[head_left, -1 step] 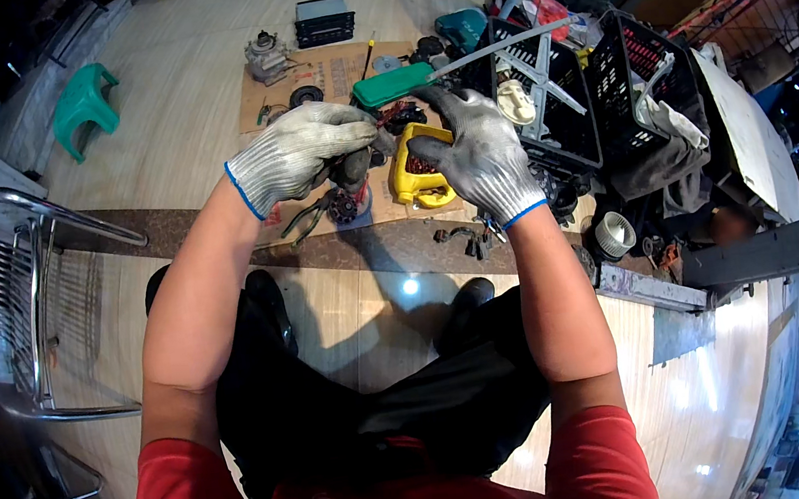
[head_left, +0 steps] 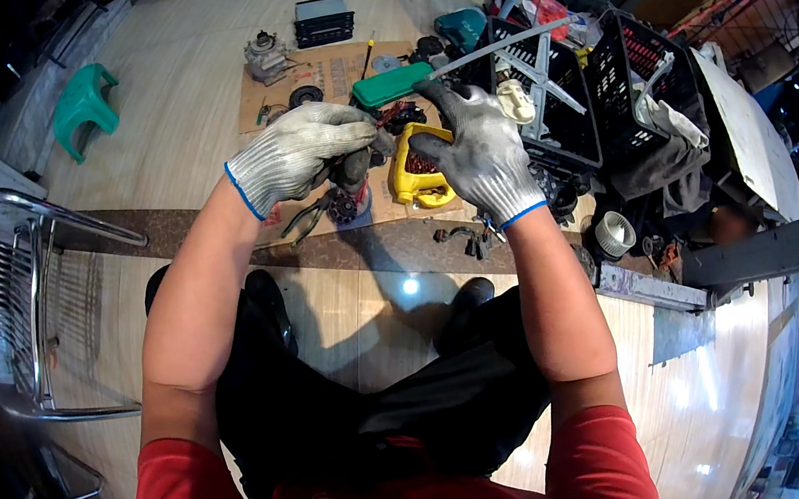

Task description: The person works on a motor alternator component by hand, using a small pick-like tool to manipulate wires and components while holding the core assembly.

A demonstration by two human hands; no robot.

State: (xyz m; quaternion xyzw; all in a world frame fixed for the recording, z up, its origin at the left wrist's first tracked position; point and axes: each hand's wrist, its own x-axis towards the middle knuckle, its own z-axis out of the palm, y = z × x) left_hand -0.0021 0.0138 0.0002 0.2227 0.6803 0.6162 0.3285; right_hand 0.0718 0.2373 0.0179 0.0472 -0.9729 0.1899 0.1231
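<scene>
Both of my hands wear white knitted gloves with dark, soiled fingers and blue cuffs. My left hand (head_left: pixel 306 153) is closed in a pinch above the parts on the floor; a small dark shape shows at its fingertips, too unclear to name. My right hand (head_left: pixel 485 145) is open, thumb and forefinger spread apart, with nothing seen between them. Beyond its thumb lies a yellow container (head_left: pixel 408 184) with reddish-brown pieces inside. A green case (head_left: pixel 392 84) lies just past my hands. Below my left hand are pliers (head_left: pixel 307 217) and a round part with reddish windings (head_left: pixel 344 206).
Flattened cardboard (head_left: pixel 335 68) carries a metal machine part (head_left: pixel 267 58) and a dark ring-shaped part (head_left: pixel 306 95). Black crates (head_left: pixel 633 67) stand at the right. A white fan wheel (head_left: pixel 615 234) lies near a metal beam. At the left are a green stool (head_left: pixel 86 109) and a metal chair (head_left: pixel 32 298).
</scene>
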